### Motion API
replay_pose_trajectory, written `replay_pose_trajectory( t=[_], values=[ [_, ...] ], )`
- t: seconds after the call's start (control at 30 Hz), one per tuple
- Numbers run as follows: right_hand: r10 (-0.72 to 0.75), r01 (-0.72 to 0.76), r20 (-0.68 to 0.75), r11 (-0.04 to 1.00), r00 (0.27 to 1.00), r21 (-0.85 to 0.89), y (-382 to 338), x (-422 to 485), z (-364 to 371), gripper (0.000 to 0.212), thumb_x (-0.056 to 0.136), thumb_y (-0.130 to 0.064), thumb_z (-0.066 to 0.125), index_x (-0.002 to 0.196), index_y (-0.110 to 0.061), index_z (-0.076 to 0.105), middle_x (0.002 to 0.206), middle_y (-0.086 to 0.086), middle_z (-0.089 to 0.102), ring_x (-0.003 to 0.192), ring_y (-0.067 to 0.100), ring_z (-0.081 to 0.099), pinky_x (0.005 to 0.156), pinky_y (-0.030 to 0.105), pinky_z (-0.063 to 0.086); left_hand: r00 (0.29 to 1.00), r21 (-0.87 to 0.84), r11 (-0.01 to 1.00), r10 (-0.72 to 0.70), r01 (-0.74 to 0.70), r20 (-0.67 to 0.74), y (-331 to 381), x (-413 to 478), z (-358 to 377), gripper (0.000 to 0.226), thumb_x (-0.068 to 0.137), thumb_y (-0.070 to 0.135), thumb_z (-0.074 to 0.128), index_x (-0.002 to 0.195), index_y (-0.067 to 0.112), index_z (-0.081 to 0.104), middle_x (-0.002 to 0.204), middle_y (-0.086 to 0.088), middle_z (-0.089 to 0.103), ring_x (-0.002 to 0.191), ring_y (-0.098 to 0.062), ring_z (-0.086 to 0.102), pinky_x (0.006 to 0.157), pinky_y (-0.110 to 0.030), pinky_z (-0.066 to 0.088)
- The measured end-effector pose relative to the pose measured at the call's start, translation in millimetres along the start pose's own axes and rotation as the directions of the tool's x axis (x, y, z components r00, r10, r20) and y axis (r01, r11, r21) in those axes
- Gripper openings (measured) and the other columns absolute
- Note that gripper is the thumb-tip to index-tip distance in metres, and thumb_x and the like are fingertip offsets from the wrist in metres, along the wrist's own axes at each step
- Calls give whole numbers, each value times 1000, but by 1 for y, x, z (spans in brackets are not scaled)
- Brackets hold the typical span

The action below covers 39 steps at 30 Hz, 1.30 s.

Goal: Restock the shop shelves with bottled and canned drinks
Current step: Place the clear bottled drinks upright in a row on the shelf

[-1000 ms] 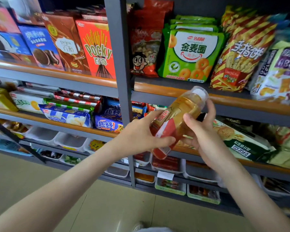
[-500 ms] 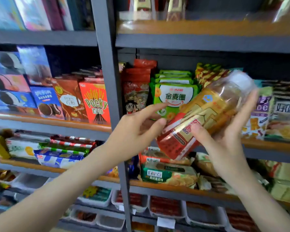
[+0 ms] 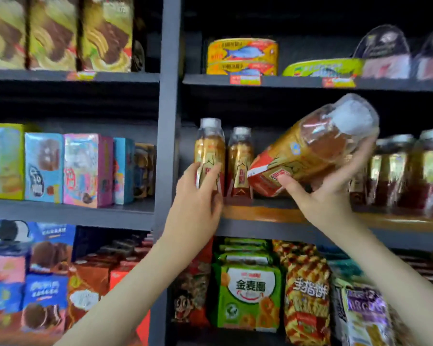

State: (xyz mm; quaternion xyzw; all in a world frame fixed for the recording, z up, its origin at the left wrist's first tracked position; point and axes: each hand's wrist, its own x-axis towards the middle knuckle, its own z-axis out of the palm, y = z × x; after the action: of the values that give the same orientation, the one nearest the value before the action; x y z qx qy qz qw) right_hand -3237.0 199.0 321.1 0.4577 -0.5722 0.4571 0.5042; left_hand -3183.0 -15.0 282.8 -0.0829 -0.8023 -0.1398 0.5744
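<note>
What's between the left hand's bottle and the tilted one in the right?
One upright bottle, same drink, on the shelf between the left-held bottle and the tilted bottle; head view.

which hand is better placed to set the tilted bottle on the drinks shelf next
Right, most likely. The right hand holds the tilted bottle just above the wooden shelf, while the left hand is occupied holding the leftmost standing bottle.

Wood-edged grey shelf (image 3: 260, 213): two upright white-capped amber bottles (image 3: 239, 158) at left hand (image 3: 198, 198); blurred dark bottles (image 3: 398, 171) beyond right hand (image 3: 328, 196)
</note>
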Motion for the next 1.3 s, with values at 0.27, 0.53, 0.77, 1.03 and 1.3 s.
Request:
replay_pose_trajectory(
  t=[0.27,0.53,0.77,1.03,1.3],
  values=[
    [175,-146,366,984,914,-106,15,26,27,112,83,-26,71,127,-72,-22,141,-39,2,125,-30,21,99,-2,25,964,28,982,-190,188,184,-2,37,11,76,97,27,52,154,35,2,154,-20,14,132,-42,35,104,-39,35],
    [486,-545,616,832,620,-108,37,55,45,103,92,-23,63,141,-56,-21,121,-28,35,97,-2,61,71,17,53,976,-14,990,-136,140,173,-8,41,16,80,97,24,51,152,37,-5,152,-17,17,123,-36,46,94,-35,45],
    [612,-507,592,783,525,-360,24,62,48,98,96,-32,56,138,-54,-29,144,5,48,109,14,64,91,32,54,987,54,993,-106,101,121,-14,38,20,78,96,27,51,154,33,-1,152,-24,18,134,-41,32,106,-45,36],
    [599,-348,555,795,577,-497,27,55,26,89,94,-49,54,147,-49,-18,150,16,40,128,28,50,102,36,41,994,287,955,95,-76,-53,25,46,47,66,82,24,64,144,12,44,141,-35,38,129,-54,37,102,-66,31],
    [450,-135,78,422,889,-896,87,39,-131,86,95,-32,56,154,-27,-7,160,17,2,148,35,1,120,46,12,985,171,970,172,-175,35,143,53,110,60,82,35,51,137,9,52,134,-30,49,122,-48,49,100,-62,39]
  ],
)
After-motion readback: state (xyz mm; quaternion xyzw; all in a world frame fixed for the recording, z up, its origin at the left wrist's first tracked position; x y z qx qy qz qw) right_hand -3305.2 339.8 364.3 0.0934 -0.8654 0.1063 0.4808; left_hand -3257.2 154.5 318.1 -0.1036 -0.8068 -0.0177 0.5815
